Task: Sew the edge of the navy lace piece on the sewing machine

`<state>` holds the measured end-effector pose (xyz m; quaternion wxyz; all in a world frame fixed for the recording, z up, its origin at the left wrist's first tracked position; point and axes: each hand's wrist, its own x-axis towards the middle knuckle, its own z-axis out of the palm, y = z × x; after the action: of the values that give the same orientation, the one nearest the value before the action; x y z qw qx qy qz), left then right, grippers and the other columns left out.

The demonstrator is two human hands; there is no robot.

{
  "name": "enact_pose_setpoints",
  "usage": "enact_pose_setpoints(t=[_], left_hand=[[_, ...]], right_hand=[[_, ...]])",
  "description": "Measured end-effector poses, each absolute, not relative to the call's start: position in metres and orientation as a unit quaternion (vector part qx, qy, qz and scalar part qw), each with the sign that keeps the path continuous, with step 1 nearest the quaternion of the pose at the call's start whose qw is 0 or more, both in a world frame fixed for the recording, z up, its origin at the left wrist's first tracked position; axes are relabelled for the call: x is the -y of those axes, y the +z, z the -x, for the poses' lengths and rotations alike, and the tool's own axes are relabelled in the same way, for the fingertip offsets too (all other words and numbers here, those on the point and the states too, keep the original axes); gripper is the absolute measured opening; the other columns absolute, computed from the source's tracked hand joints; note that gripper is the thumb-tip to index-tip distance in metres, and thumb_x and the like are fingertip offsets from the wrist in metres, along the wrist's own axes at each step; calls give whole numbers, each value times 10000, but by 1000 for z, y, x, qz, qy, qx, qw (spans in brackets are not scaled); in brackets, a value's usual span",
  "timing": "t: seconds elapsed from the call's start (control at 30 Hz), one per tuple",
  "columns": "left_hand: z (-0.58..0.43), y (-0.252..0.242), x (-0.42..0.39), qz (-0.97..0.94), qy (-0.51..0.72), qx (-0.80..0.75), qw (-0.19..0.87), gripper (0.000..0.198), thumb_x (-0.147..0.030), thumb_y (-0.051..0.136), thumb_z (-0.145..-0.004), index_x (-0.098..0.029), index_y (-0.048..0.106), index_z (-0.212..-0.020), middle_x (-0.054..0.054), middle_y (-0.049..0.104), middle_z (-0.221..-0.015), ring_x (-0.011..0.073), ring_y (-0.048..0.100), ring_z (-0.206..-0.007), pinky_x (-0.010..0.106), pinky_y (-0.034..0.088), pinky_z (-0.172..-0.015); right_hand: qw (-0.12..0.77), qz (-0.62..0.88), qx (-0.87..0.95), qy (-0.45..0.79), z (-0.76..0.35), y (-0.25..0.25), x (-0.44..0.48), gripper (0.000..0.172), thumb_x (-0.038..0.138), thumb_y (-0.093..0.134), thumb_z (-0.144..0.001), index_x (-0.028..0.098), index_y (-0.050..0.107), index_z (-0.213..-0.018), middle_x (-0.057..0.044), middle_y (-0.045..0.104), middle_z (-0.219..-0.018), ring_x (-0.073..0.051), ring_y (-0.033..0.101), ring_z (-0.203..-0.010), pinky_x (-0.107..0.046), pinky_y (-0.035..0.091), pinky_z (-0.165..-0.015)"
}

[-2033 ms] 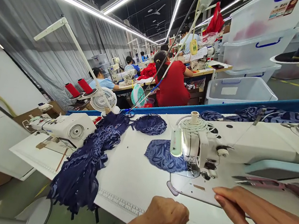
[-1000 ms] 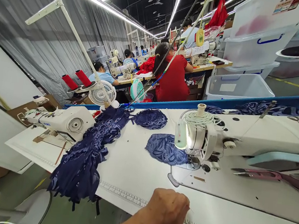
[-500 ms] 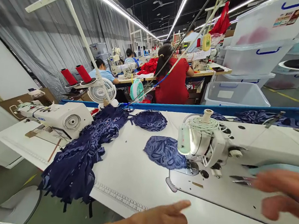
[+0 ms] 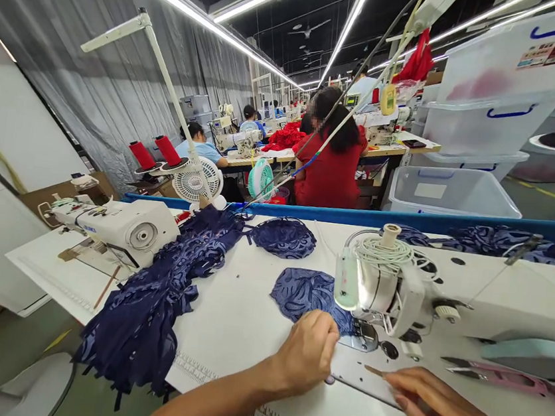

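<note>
A navy lace-patterned fabric piece (image 4: 305, 291) lies flat, its right end at the presser foot of the white sewing machine (image 4: 399, 282). My left hand (image 4: 309, 348) is closed at the piece's lower edge, fingers curled under; what they hold, if anything, is hidden. My right hand (image 4: 454, 415) rests low over the machine bed with its fingers stretched out and nothing visible in them. Its fingertips are by a small brown strip (image 4: 374, 370) on the bed. Pink-handled thread snips (image 4: 513, 378) lie to the right, above that hand.
A heap of navy fabric pieces (image 4: 150, 314) hangs over the table's left edge. Another navy piece (image 4: 284, 237) lies behind. A second sewing machine (image 4: 115, 226) stands left. Beyond the blue edge (image 4: 457, 218), a person in red (image 4: 335, 168) sits near clear bins (image 4: 454, 191).
My left hand has moved up to the fabric's lower edge and its fingers have curled. My right hand has come left and down onto the machine bed. The camera view has shifted slightly.
</note>
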<state>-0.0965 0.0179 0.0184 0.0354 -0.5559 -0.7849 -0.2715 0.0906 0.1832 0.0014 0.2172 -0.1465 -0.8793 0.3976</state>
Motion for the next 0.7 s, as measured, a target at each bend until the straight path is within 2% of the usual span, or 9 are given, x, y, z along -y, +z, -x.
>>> enact_pose_setpoints(t=[0.1, 0.17, 0.33, 0.57, 0.7], left_hand=[[89, 12, -40, 514, -327, 792, 17, 159, -130, 428, -988, -227, 462, -867, 22, 627, -858, 172, 607, -797, 287, 494, -718], [85, 9, -48, 491, -356, 795, 13, 172, -133, 431, -988, -228, 465, -849, 22, 631, -850, 177, 605, -796, 297, 486, -718], [81, 8, -52, 468, -407, 784, 16, 190, -152, 428, -996, -225, 484, -830, 24, 623, -847, 178, 585, -778, 305, 469, -716], [76, 8, -60, 454, -439, 775, 36, 205, -169, 404, -1001, -224, 479, -818, 10, 561, -795, 175, 537, -754, 306, 428, -711], [73, 7, -62, 445, -443, 777, 44, 220, -156, 399, -994, -231, 441, -792, -10, 518, -745, 166, 520, -716, 292, 408, -681]], right_hand=[[174, 146, 890, 396, -79, -1, -197, 304, 581, 577, -893, 344, 752, -968, -21, 730, -1013, -228, 711, -922, -303, 580, -745], [178, 177, 877, 410, -76, -2, -199, 320, 584, 563, -902, 325, 739, -965, -15, 730, -1001, -225, 703, -915, -299, 560, -714], [194, 207, 854, 436, -76, 1, -192, 317, 599, 539, -926, 328, 704, -934, 32, 727, -942, -181, 670, -760, -309, 514, -716], [182, 171, 863, 438, -77, 0, -201, 297, 566, 547, -930, 327, 722, -924, 31, 727, -933, -168, 661, -756, -285, 493, -648], [192, 151, 869, 431, -76, -2, -202, 349, 541, 460, -974, 309, 717, -934, 0, 726, -928, -174, 650, -732, -305, 483, -643]])
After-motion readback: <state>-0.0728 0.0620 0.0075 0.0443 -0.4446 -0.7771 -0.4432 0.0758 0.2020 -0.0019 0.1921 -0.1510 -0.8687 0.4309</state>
